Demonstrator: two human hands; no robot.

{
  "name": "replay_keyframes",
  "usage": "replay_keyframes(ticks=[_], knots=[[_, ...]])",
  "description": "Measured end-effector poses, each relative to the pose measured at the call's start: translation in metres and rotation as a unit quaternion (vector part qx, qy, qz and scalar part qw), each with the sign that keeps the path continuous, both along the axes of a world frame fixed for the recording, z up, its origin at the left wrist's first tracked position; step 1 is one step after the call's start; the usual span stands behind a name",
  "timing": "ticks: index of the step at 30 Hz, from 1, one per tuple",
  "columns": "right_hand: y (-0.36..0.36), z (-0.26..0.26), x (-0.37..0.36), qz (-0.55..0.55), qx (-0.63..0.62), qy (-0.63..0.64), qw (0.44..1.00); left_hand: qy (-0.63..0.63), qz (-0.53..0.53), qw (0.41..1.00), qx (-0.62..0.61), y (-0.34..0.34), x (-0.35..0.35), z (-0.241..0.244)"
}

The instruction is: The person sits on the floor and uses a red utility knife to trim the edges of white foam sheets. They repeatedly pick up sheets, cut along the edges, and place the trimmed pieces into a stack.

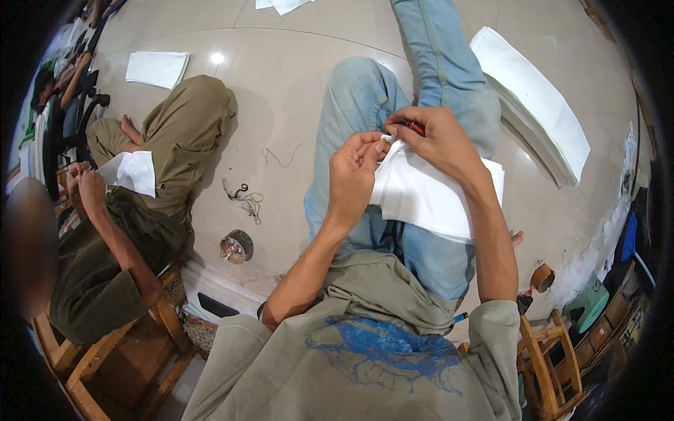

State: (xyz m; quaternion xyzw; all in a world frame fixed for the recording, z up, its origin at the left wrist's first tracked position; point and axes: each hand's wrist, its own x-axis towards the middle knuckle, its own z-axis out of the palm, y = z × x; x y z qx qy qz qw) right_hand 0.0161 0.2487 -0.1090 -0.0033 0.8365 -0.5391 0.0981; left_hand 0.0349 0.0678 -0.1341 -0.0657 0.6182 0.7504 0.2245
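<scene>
Several white cloth pieces (426,194) lie across my lap, over the blue jeans (358,105). My left hand (355,163) pinches a corner of the top white cloth between thumb and fingers. Close against it, my right hand (429,137) has its thumb and forefinger at the same corner. A small red tool (416,128) is tucked in the right palm, mostly covered by the fingers, so its kind cannot be made out. Both hands meet above my knees, with the fingertips nearly touching.
A tall stack of white cloth (537,105) stands on the tiled floor at right. Another cloth pile (157,69) lies at upper left. Loose dark threads (247,200) and a round tin (237,246) are on the floor. A co-worker (121,226) sits at left, holding white cloth.
</scene>
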Motion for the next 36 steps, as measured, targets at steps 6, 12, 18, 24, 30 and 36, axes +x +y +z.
replay_keyframes(ticks=[6, 12, 18, 24, 30, 36], knots=[[-0.002, 0.008, 0.0, 0.024, 0.034, -0.009, 0.999, 0.014, -0.008, 1.0, -0.005, -0.001, 0.002, -0.001], [-0.002, -0.003, 0.004, 0.037, 0.057, 0.061, 0.996, 0.033, -0.026, 0.998, -0.04, -0.002, 0.0, -0.002], [-0.003, -0.004, 0.004, 0.045, 0.085, 0.073, 0.993, 0.023, -0.039, 0.998, -0.054, -0.004, -0.003, -0.002], [-0.004, 0.005, 0.003, 0.028, 0.077, 0.02, 0.996, 0.025, -0.036, 0.997, -0.064, -0.004, -0.003, 0.002], [-0.003, 0.005, 0.0, 0.038, 0.091, -0.022, 0.995, 0.062, -0.024, 0.993, -0.096, -0.004, 0.008, 0.0], [-0.008, 0.002, -0.001, 0.026, 0.095, 0.0, 0.995, 0.089, -0.028, 0.987, -0.132, -0.004, 0.017, -0.001]])
